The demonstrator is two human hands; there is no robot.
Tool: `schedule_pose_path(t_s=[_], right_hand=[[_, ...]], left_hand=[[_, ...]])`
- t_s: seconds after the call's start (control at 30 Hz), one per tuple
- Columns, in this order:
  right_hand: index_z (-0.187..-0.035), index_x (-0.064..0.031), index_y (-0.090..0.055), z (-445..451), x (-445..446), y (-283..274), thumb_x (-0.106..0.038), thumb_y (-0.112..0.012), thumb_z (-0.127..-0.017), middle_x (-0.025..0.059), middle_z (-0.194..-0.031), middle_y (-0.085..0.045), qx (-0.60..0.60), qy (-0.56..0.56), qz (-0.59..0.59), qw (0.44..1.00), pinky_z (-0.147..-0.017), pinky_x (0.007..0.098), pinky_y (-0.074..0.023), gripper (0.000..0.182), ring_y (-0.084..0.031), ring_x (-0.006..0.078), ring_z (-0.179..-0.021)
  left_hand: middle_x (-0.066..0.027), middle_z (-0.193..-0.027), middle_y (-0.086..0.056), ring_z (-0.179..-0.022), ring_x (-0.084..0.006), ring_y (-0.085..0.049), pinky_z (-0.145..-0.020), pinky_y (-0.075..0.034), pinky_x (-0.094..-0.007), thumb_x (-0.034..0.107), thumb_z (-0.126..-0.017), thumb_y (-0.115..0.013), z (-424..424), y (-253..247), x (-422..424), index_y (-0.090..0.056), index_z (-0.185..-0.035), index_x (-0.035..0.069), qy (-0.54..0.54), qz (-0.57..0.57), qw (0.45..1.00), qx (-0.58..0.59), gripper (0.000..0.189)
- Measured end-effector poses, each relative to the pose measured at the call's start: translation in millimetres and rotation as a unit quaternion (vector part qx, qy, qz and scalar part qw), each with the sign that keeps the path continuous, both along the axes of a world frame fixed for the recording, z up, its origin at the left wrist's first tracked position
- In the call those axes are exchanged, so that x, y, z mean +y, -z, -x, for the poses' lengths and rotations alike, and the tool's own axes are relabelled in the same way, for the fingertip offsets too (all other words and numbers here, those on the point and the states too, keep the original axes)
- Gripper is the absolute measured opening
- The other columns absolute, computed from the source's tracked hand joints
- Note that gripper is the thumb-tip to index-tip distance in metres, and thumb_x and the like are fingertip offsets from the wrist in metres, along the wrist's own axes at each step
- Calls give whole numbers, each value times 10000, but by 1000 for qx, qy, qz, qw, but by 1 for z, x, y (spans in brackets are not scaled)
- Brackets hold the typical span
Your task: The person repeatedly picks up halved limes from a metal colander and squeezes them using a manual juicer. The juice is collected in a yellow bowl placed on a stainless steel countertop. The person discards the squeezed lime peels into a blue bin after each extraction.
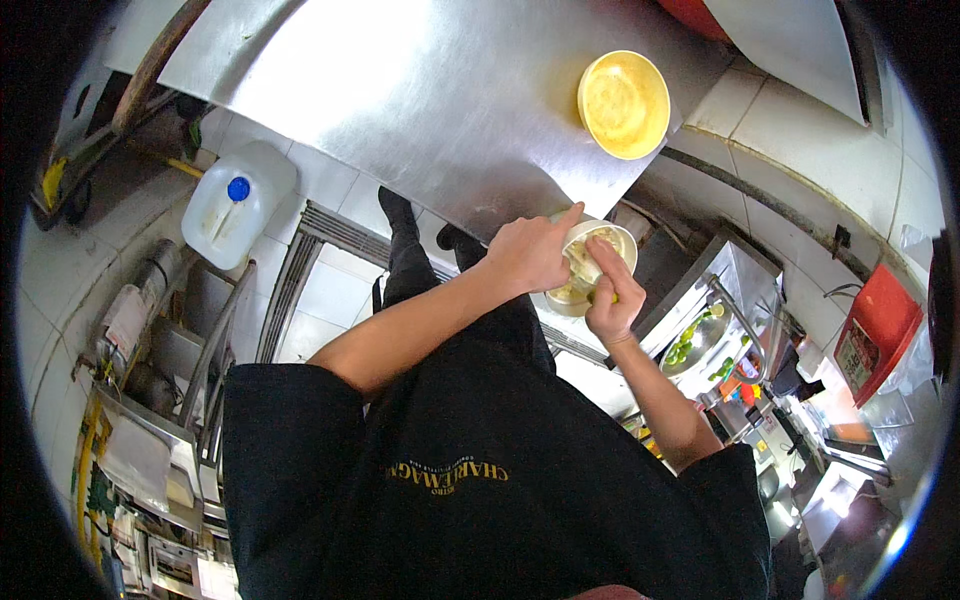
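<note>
A white bowl point(631, 259) with a pale, moist, lumpy food inside is held near the corner of the steel table point(465, 97). My left hand point(531, 253) grips its left rim, index finger stretched out and the other fingers curled. The fingers of my right hand point(616, 292) reach over the bowl's right side, two of them pointing into the food. A small yellow-green piece point(602, 297), perhaps lime, shows between the right fingers and palm. On the table stands a yellow-coated bowl point(624, 105), with smears inside, touched by neither hand.
A translucent plastic jug point(240, 202) with a blue cap stands on the tiled floor at left, near a metal floor drain grate point(289, 281). At right, a metal bowl point(697, 341) holds green limes. A red container point(877, 334) is farther right. Metal racks line the left.
</note>
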State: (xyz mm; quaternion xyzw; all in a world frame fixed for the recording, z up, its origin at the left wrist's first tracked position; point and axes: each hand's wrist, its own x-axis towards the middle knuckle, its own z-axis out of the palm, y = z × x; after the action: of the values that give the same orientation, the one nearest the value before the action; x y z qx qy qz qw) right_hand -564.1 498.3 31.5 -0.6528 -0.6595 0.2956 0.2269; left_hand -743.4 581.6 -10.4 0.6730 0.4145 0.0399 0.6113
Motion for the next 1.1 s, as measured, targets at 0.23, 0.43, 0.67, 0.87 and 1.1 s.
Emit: schedule_pose_path(t_s=[0.23, 0.43, 0.67, 0.87, 1.1], right_hand=[[-1114, 51, -716, 16, 6, 7, -15, -406, -893, 167, -1092, -741, 80, 285, 76, 952, -1015, 329, -472, 387, -682, 241, -1068], [-1076, 27, -722, 10, 6, -1, 28, -456, -808, 193, -1101, -724, -50, 32, -11, 998, -1072, 431, -449, 378, -675, 319, -1117], [-1053, 26, -713, -20, 31, -6, 45, -518, -728, 186, -1098, -713, -50, -317, -45, 946, -1089, 516, -422, 380, -674, 350, -1121], [-1073, 55, -730, 35, -3, 24, -37, -398, -869, 194, -1078, -727, 58, 368, -34, 928, -1040, 366, -469, 401, -679, 282, -1094], [-1068, 31, -712, -6, 9, 11, -10, -512, -756, 175, -1095, -720, -90, -131, -110, 981, -1051, 475, -462, 373, -670, 340, -1116]], left_hand=[[-275, -888, -693, -816, -463, -687, -796, -543, -564, 175, -741, -626, -3, 4, -1, -367, -1510, 102, 12, -4, 1000, 1, 814], [-283, -888, -691, -828, -476, -682, -796, -541, -568, 181, -748, -630, -1, 1, 0, -342, -1520, 106, 19, 0, 1000, -20, 828], [-276, -862, -691, -819, -474, -683, -789, -546, -558, 166, -732, -651, -3, 10, -1, -313, -1518, 57, 62, -22, 998, -20, 862], [-291, -882, -692, -830, -474, -684, -793, -548, -553, 153, -729, -645, 0, 7, 6, -309, -1509, 40, 54, -14, 998, -28, 857], [-300, -879, -689, -829, -477, -686, -792, -549, -554, 156, -727, -646, -1, 13, 8, -300, -1504, 27, 63, -38, 996, -42, 861]])
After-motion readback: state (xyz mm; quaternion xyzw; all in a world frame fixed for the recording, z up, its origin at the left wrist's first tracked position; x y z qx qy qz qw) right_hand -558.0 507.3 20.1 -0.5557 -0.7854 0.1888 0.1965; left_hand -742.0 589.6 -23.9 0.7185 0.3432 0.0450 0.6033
